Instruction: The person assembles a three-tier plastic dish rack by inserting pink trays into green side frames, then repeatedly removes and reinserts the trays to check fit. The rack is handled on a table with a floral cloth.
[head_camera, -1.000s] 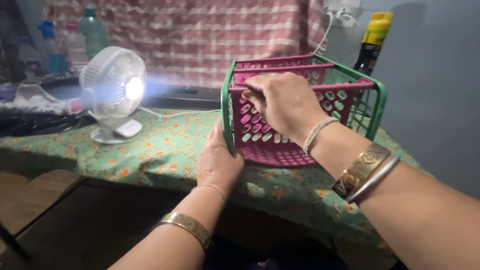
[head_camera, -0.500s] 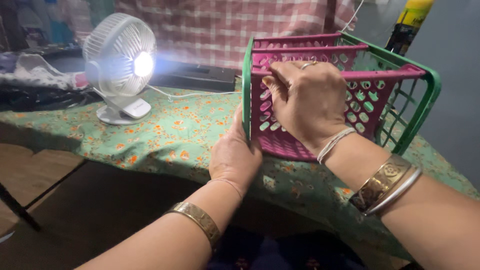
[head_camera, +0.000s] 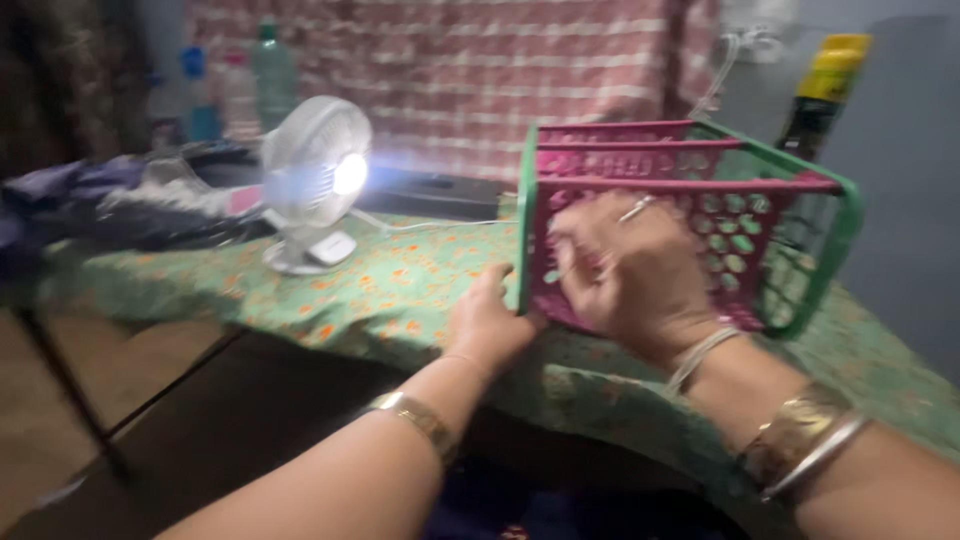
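Head view, blurred by motion: at frame centre the left hand (head_camera: 492, 322) braces the green corner of a pink-and-green basket (head_camera: 800, 215) standing on the bench (head_camera: 380, 285). Right of it, the right hand (head_camera: 635, 268) presses half-curled against the basket's pink near wall; its grip is unclear. Nothing visibly inside.

Pink perforated basket (head_camera: 720, 215) nested in green basket (head_camera: 840, 230), upright on table edge
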